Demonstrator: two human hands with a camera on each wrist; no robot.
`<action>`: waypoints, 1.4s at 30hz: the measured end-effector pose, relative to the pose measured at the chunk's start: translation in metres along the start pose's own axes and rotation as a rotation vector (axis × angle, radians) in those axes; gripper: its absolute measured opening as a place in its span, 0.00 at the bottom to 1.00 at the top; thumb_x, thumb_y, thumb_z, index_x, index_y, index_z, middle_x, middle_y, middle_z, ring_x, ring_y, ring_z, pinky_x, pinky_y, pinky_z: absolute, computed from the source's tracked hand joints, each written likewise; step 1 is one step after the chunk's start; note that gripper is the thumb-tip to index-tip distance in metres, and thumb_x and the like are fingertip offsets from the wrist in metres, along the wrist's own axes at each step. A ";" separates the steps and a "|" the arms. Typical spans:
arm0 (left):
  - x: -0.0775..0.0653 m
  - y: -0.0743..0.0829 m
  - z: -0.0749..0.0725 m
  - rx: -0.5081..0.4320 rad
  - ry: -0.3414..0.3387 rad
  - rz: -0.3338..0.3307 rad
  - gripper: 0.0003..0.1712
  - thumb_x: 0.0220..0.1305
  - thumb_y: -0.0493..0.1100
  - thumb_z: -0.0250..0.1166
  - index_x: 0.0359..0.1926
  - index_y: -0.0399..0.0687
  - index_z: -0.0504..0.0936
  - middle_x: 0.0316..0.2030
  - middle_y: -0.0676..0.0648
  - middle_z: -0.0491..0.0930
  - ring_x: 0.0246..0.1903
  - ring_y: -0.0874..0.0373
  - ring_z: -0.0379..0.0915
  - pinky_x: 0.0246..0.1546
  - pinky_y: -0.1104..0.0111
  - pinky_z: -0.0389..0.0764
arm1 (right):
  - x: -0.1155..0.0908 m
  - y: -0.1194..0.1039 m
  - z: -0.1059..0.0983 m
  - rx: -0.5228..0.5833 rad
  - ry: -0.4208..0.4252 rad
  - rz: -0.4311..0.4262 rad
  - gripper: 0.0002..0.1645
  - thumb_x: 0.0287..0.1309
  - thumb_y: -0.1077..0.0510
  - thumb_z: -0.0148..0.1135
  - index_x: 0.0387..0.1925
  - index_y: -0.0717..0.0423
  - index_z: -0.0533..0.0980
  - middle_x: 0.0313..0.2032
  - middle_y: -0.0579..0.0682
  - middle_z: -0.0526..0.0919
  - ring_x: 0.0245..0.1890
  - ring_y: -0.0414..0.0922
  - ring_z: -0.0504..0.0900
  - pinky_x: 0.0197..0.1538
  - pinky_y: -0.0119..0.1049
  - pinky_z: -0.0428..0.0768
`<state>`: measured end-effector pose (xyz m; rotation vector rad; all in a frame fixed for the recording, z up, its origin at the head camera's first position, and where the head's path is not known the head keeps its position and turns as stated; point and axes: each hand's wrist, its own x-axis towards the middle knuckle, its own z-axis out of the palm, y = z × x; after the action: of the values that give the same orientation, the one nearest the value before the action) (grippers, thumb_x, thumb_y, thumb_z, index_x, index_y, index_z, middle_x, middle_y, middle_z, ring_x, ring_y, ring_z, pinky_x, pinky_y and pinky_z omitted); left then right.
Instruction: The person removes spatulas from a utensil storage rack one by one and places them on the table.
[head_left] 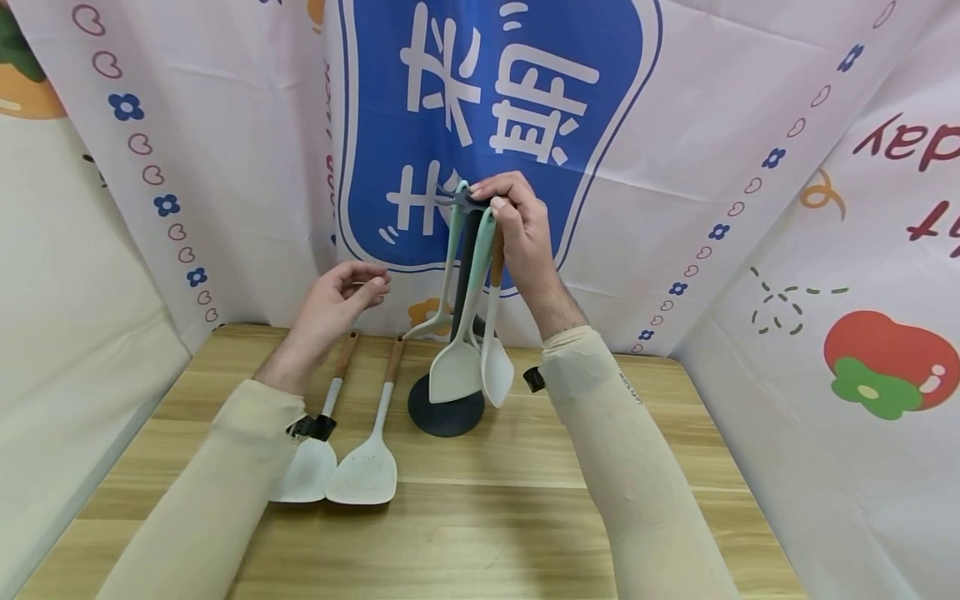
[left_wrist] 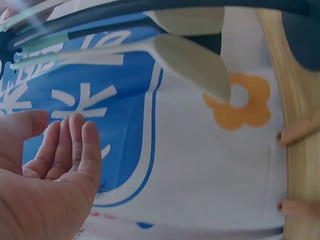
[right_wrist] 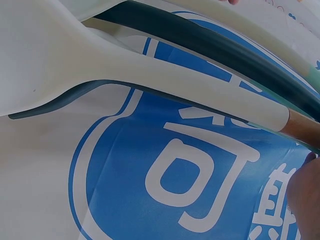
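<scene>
My right hand is at the top of a dark utensil stand, its fingers over the hook ring and its thumb against the top of a wooden-handled white spoon. It appears to pinch that handle; the exact contact is hidden. A green-handled pale turner hangs in front, and a green-handled ladle hangs at the left. My left hand hovers left of the stand, touching nothing, fingers loosely bent. In the left wrist view, its palm holds nothing.
Two white turners with wooden handles lie on the wooden table left of the stand: one turner fully visible, the other turner partly under the left forearm. A printed cloth hangs behind the table.
</scene>
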<state>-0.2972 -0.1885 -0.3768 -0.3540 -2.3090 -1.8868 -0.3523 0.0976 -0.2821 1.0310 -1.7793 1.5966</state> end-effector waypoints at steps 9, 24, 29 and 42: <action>0.007 -0.002 0.026 -0.081 -0.012 -0.020 0.26 0.93 0.45 0.63 0.79 0.34 0.78 0.73 0.34 0.83 0.61 0.64 0.86 0.65 0.81 0.86 | 0.000 -0.001 0.000 -0.002 0.001 0.006 0.32 0.79 0.49 0.47 0.52 0.77 0.81 0.57 0.69 0.83 0.61 0.36 0.82 0.70 0.35 0.80; 0.025 -0.010 0.058 -0.097 -0.087 0.000 0.27 0.93 0.46 0.64 0.83 0.45 0.79 0.80 0.38 0.82 0.80 0.43 0.80 0.89 0.52 0.76 | 0.000 0.000 0.000 -0.004 0.003 0.006 0.32 0.79 0.50 0.47 0.52 0.77 0.81 0.57 0.70 0.83 0.61 0.35 0.82 0.71 0.35 0.80; 0.030 -0.013 0.067 -0.096 -0.092 0.017 0.27 0.92 0.45 0.64 0.83 0.44 0.79 0.80 0.38 0.82 0.80 0.43 0.80 0.87 0.50 0.78 | 0.000 0.000 0.000 -0.003 -0.001 0.006 0.31 0.80 0.50 0.47 0.52 0.77 0.81 0.57 0.68 0.83 0.61 0.35 0.82 0.71 0.35 0.80; 0.036 -0.014 0.078 -0.080 -0.116 0.081 0.24 0.92 0.38 0.62 0.81 0.39 0.80 0.74 0.33 0.86 0.74 0.38 0.84 0.74 0.67 0.85 | 0.001 0.001 0.000 -0.002 0.001 0.000 0.31 0.80 0.50 0.47 0.52 0.76 0.81 0.56 0.65 0.84 0.61 0.35 0.83 0.72 0.35 0.80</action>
<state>-0.3319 -0.1114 -0.3967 -0.5718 -2.2560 -1.9722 -0.3537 0.0974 -0.2821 1.0289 -1.7794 1.5953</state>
